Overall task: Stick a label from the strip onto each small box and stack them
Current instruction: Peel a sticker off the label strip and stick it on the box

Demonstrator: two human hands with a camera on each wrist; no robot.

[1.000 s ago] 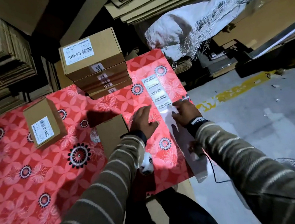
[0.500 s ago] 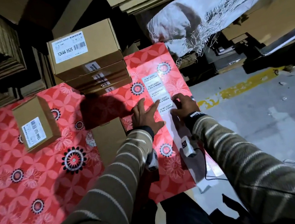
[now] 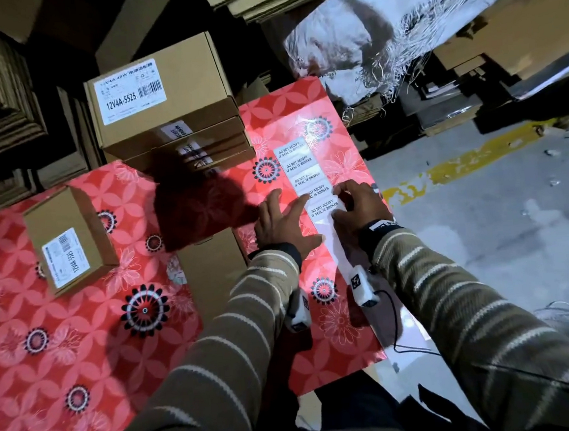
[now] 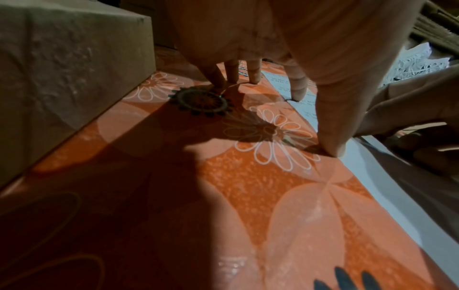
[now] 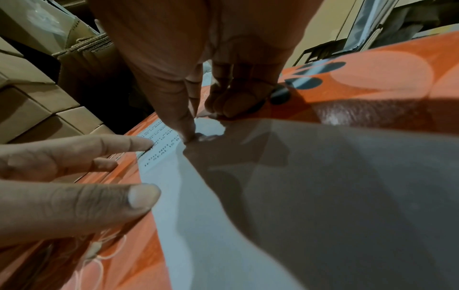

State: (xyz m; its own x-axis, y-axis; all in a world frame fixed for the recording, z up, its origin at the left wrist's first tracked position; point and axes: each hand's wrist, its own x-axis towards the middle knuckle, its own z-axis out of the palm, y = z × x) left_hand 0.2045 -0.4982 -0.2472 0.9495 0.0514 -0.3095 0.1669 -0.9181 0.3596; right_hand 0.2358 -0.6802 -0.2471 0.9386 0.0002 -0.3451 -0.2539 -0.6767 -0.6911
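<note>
Since the earlier frame the right hand [image 3: 358, 205] had crept up the label strip [image 3: 302, 176] to its nearest label [image 3: 323, 208]. Lifting one corner cleanly, while the left hand [image 3: 280, 226] pinned the backing with spread, flat fingers, would serve best. The right thumb and forefinger pinched at the label's right edge. An unlabelled small box [image 3: 212, 269] lay just left.

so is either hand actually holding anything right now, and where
Nothing is lifted. The left hand presses flat on the label strip's left edge; the right hand picks at the nearest label's right corner.
</note>
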